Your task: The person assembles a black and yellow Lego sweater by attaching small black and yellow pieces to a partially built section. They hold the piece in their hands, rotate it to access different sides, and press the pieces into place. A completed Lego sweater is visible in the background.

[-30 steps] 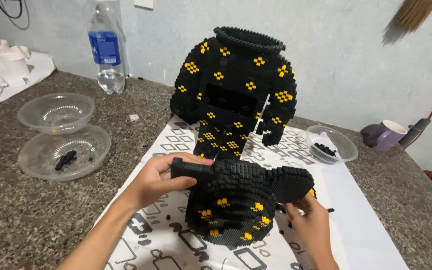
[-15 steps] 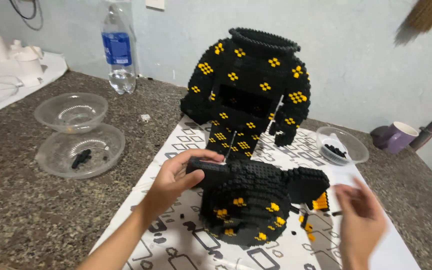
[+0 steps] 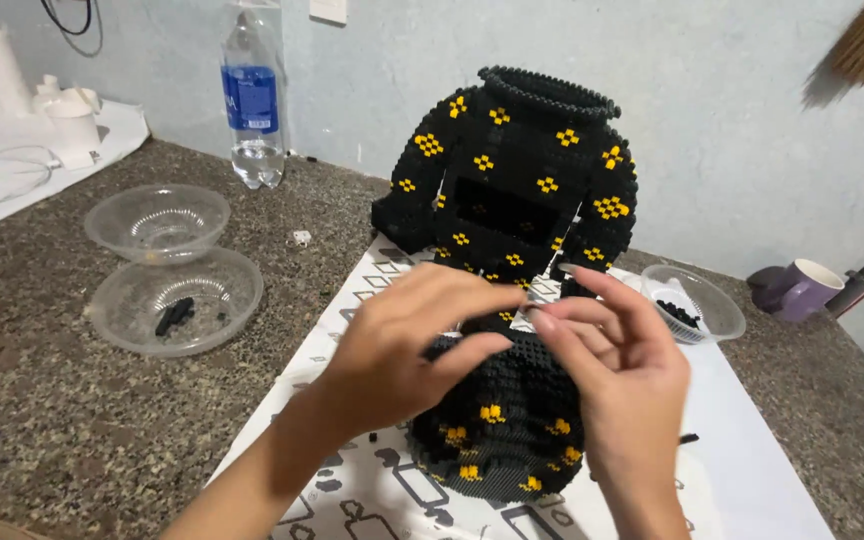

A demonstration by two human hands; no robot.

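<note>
Two clear bowls (image 3: 167, 270) are seen far left on the desk (image 3: 42, 400). The left hand (image 3: 407, 350) is cupped, fingers curled, over the black brick section (image 3: 502, 420) at centre; the right hand (image 3: 617, 370) pinches its top edge. Seating appears underway; firm, even pressure is judged necessary.

Speckled granite counter (image 3: 42, 400) against pale-blue wall (image 3: 712, 120)
</note>
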